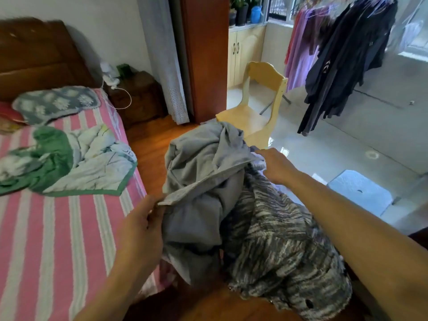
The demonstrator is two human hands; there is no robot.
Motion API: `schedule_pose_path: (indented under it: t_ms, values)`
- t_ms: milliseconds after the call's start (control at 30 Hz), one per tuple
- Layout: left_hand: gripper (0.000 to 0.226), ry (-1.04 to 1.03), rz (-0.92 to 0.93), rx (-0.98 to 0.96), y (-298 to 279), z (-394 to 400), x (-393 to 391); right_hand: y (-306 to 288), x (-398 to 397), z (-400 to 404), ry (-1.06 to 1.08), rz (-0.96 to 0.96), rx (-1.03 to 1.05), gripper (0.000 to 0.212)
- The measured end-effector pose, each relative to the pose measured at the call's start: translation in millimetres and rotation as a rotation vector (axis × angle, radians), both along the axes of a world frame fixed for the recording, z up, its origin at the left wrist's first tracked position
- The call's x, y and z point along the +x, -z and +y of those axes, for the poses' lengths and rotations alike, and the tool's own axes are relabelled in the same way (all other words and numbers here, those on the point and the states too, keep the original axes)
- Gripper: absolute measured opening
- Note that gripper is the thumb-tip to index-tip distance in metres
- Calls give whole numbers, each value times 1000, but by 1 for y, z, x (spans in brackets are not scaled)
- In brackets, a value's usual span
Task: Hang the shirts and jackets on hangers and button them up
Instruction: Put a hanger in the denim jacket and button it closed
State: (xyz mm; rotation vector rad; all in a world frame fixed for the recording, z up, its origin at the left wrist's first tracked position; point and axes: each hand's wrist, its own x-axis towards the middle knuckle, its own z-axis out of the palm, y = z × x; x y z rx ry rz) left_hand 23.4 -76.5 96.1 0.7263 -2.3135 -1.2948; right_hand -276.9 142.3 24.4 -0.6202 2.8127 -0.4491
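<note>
I saw the crumpled grey shirt bunched above a striped garment beside the bed, my left hand pinching its hem, my right hand gripping its upper edge.

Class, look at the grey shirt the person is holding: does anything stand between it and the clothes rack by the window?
Yes. The yellow wooden chair stands on the floor directly beyond the grey shirt, between it and the clothes rack.

Bed left; shirt between hands, left of jacket; chair behind; rack clothes far right.
</note>
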Motion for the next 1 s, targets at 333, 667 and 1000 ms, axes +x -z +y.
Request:
schedule_pose_path:
  t_ms: [333,667,1000]
  values:
    - [10,90,-177,-70,-19,-60,17,-4,-36,-73,161,182,-215,36]
    - [17,-349,27,-856,-225,-296,142,-307,74,-291,-19,483,-821,45]
    - [24,-551,-206,-734,-331,-444,452,-369,304,-497,-591,890,-453,17]
